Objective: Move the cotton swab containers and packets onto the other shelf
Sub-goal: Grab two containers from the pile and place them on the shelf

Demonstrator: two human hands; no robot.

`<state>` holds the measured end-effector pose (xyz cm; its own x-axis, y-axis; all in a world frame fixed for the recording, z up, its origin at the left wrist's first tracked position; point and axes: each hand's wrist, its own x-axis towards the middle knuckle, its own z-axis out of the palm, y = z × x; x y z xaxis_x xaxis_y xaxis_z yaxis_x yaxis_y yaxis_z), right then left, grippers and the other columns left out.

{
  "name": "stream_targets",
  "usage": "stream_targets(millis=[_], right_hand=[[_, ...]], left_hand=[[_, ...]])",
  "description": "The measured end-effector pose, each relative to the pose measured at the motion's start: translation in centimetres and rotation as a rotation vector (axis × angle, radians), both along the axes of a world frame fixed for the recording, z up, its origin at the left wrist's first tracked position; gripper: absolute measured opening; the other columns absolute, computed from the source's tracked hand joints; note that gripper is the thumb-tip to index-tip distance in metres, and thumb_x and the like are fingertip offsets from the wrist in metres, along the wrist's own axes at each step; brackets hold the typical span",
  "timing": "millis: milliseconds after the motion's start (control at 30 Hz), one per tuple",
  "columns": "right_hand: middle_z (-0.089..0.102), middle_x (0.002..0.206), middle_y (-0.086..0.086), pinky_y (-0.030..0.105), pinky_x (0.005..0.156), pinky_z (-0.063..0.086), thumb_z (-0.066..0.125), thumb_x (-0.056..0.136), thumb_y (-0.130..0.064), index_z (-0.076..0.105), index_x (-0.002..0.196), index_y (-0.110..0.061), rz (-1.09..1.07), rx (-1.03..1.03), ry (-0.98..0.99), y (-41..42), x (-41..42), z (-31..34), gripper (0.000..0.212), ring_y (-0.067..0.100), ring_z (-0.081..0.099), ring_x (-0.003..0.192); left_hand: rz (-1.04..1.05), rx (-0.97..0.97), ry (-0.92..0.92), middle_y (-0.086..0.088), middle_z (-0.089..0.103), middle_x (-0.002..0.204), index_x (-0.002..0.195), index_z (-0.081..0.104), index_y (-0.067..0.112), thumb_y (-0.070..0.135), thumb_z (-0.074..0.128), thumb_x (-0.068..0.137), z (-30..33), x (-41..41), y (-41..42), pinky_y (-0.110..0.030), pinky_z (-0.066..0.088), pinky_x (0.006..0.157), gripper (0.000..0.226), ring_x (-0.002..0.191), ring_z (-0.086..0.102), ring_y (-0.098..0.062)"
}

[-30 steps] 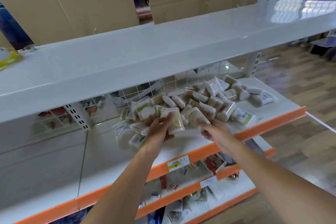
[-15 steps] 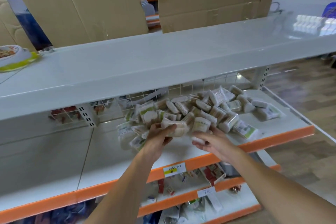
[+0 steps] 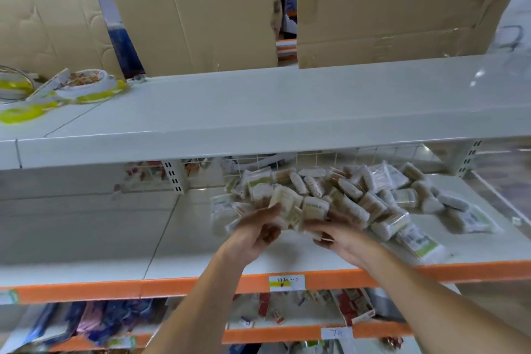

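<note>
A heap of cotton swab containers and packets (image 3: 370, 195) lies on the middle white shelf (image 3: 201, 256) with the orange front edge. My left hand (image 3: 254, 234) grips a pale cylindrical swab container (image 3: 283, 201) at the heap's near left side. Right beside it, my right hand (image 3: 337, 234) holds another container (image 3: 314, 208) together with a few small packets. Both hands are raised slightly above the shelf surface, close together. The white top shelf (image 3: 287, 103) spreads wide above them.
Plates with yellow rims (image 3: 83, 87) sit at the top shelf's left end. Large cardboard boxes (image 3: 388, 6) stand behind that shelf, and part of a person shows in the gap between them. A wire grid backs the middle shelf. Lower orange-edged shelves (image 3: 287, 333) carry small goods.
Both hands have closed on containers from the heap's near edge and lifted them a little. The camera has tilted up, showing more of the top shelf and boxes.
</note>
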<state>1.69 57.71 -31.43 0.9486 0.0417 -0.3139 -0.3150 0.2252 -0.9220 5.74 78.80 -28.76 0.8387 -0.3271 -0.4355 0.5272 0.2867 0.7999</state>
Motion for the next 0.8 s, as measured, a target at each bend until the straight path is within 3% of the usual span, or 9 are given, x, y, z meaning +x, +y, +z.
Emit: stream_targets(millis=[167,367,433,533,633,700,800], right_hand=[[0.073,0.117,0.009,0.038,0.092,0.049,0.085,0.076,-0.014,0.07,0.12,-0.022,0.064,-0.022,-0.049,0.6,0.4,0.3,0.047,0.025,0.066,0.109],[0.076,0.104,0.006,0.032,0.082,0.052,0.083,0.075,-0.012,0.07,0.115,-0.02,0.118,-0.13,-0.067,1.7,1.2,0.5,0.044,0.014,0.066,0.089],[0.077,0.098,0.001,0.035,0.084,0.054,0.084,0.073,-0.013,0.071,0.112,-0.02,0.13,-0.151,-0.066,2.2,1.6,0.6,0.041,0.015,0.067,0.09],[0.077,0.101,0.001,0.037,0.088,0.055,0.084,0.073,-0.012,0.07,0.113,-0.02,0.146,-0.168,-0.074,3.3,2.3,0.6,0.043,0.017,0.068,0.097],[0.077,0.101,0.0,0.03,0.078,0.057,0.086,0.072,-0.014,0.07,0.114,-0.018,0.177,-0.189,-0.105,5.0,2.8,0.7,0.045,0.016,0.069,0.097],[0.077,0.098,-0.004,0.028,0.074,0.057,0.088,0.071,-0.017,0.069,0.112,-0.019,0.199,-0.208,-0.135,6.4,3.2,0.8,0.045,0.015,0.07,0.096],[0.077,0.103,-0.002,0.038,0.087,0.06,0.086,0.075,-0.016,0.068,0.115,-0.019,0.257,-0.228,-0.155,9.0,3.9,0.6,0.045,0.018,0.07,0.102]], left_hand=[[0.003,0.009,-0.038,-0.012,0.076,0.098,0.089,0.079,0.014,0.01,0.081,0.077,-0.2,-0.5,0.5,-0.034,0.06,0.072,0.012,0.08,0.074,-0.022],[0.095,0.12,-0.086,-0.004,0.077,0.098,0.096,0.076,0.018,0.02,0.079,0.08,-0.5,-1.6,1.6,-0.037,0.051,0.096,0.016,0.091,0.07,-0.018],[0.14,0.159,-0.114,0.003,0.076,0.093,0.099,0.076,0.021,0.022,0.079,0.08,-0.4,-2.0,2.3,-0.033,0.048,0.093,0.019,0.09,0.066,-0.014],[0.206,0.166,-0.129,-0.001,0.071,0.089,0.104,0.076,0.015,0.022,0.081,0.079,-0.5,-2.6,3.9,-0.032,0.046,0.086,0.026,0.083,0.06,-0.016],[0.274,0.145,-0.133,-0.012,0.055,0.089,0.104,0.074,0.007,0.019,0.082,0.08,-0.6,-3.3,5.7,-0.035,0.047,0.083,0.028,0.082,0.051,-0.025],[0.301,0.16,-0.157,-0.012,0.048,0.084,0.106,0.072,0.002,0.019,0.083,0.078,-0.6,-3.6,7.0,-0.036,0.049,0.079,0.034,0.071,0.047,-0.021],[0.341,0.218,-0.18,-0.006,0.046,0.07,0.097,0.071,0.006,0.019,0.084,0.078,-0.4,-4.1,9.3,-0.034,0.048,0.073,0.027,0.057,0.044,-0.015]])
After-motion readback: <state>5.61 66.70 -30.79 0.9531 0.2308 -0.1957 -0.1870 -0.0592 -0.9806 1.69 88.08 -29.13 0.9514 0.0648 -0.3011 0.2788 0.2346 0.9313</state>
